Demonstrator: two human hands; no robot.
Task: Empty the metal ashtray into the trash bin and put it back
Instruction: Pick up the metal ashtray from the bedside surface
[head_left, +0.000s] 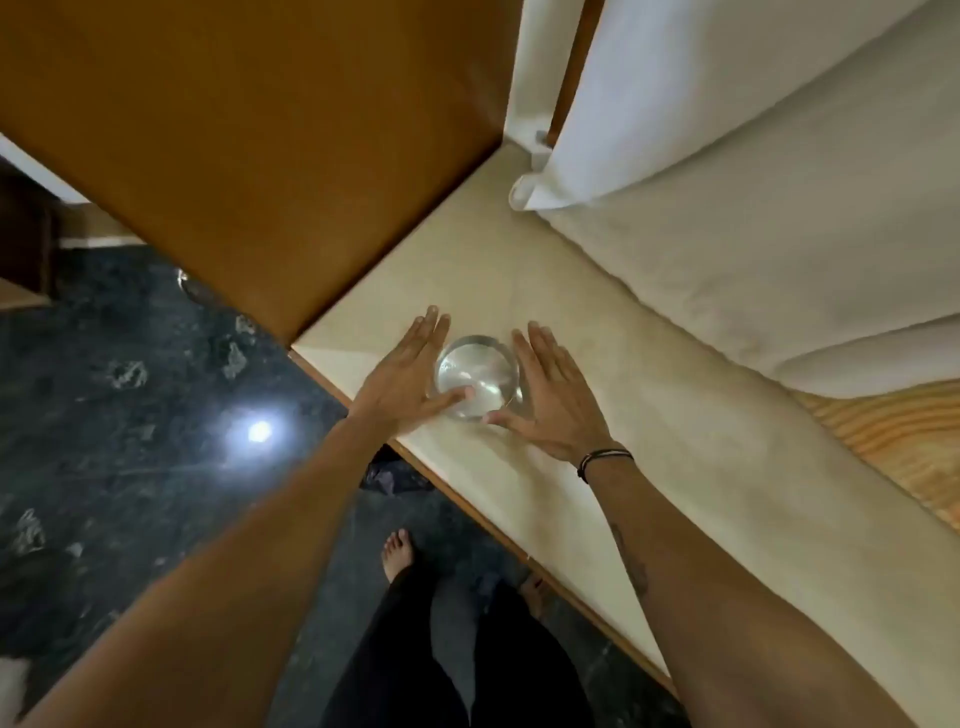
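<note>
The round shiny metal ashtray sits on a cream ledge near its front edge, and it looks empty inside. My left hand lies flat just left of it, fingers straight, with the thumb over the near rim. On the other side, my right hand rests flat too, its thumb tip touching the near rim. Neither hand is closed around the ashtray. A dark crumpled shape shows on the floor under the ledge's edge; I cannot tell if it is the trash bin.
A brown padded panel rises behind the ledge. White bedding and a pillow lie to the right. Dark marble floor spreads at the left, with my bare foot close to the ledge.
</note>
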